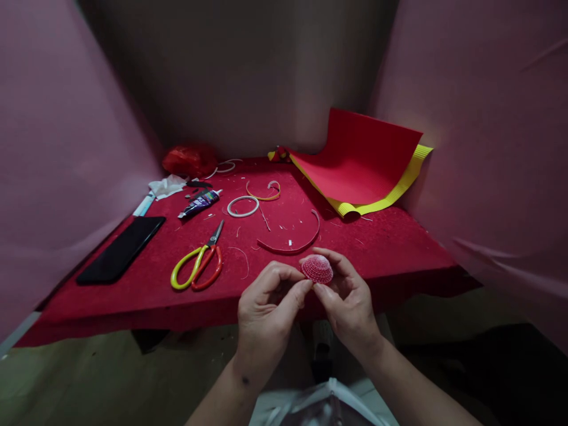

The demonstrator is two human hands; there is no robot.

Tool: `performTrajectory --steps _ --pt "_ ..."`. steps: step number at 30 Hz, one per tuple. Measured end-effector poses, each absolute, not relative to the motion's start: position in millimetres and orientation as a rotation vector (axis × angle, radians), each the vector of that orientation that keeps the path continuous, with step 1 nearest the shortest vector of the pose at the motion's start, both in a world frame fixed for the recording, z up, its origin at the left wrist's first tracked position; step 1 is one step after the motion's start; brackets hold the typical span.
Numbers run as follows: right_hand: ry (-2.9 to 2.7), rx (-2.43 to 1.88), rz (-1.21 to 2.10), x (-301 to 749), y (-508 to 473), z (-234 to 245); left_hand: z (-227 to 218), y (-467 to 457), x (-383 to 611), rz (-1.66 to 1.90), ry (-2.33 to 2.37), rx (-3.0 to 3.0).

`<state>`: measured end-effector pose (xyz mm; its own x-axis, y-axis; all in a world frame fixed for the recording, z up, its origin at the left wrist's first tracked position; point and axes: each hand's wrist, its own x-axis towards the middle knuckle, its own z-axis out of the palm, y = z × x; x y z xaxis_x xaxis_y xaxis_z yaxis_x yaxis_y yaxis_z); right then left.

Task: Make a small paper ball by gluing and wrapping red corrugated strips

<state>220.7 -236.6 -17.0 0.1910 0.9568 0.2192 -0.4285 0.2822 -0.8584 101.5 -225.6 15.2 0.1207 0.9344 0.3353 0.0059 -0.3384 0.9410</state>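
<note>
- Two hands at the table's near edge: the left hand (270, 307) and the right hand (348, 302) both pinch a small pink-and-white coiled dome (318, 269) between thumbs and fingers.
- Just beyond the fingertips: a curved red strip (288, 251) lies across the space in front of the dome, on the red cloth (355, 244).
- Farther back: a white ring (242, 215), with a curled yellow strip (261, 199) just behind it; loose threads and scraps are scattered about.
- Left of the left hand: scissors (206, 249) with one yellow and one red handle, blades pointing away; farther left, a black phone (122, 249).
- Back right: a bent red sheet (364, 163) over a yellow corrugated sheet (393, 202), both near the right pink panel (483, 118); the left pink panel (66, 130) bounds the opposite side.
- Containers: a dark printed tube (199, 204) lies behind the scissors; a red plastic bag (190, 160) sits at the back left, behind a white tissue (168, 186). Contents of tube and bag cannot be made out.
</note>
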Motion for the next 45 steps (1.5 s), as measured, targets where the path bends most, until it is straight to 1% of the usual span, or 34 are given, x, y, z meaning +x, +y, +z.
performTrajectory --steps 9,18,28,37,41,45 --pt "-0.925 -0.871 1.052 221.5 -238.1 -16.7 18.1 -228.6 99.7 1.173 0.938 1.284" --pt "-0.91 -0.929 1.023 223.3 -236.9 -15.4 20.6 -233.7 100.2 1.173 1.075 1.649" --pt "-0.91 -0.858 1.081 225.6 -239.2 -17.4 20.2 -231.3 97.5 1.083 1.062 1.791" --pt "-0.902 -0.872 1.096 228.0 -240.8 -18.0 21.5 -230.6 100.6 1.06 1.004 1.459" --pt "-0.882 -0.866 1.099 227.5 -240.5 -17.9 20.2 -226.3 99.5 1.049 1.017 1.434" --pt "-0.811 -0.781 1.201 227.1 -237.6 -17.9 24.2 -222.7 95.8 0.977 0.991 1.36"
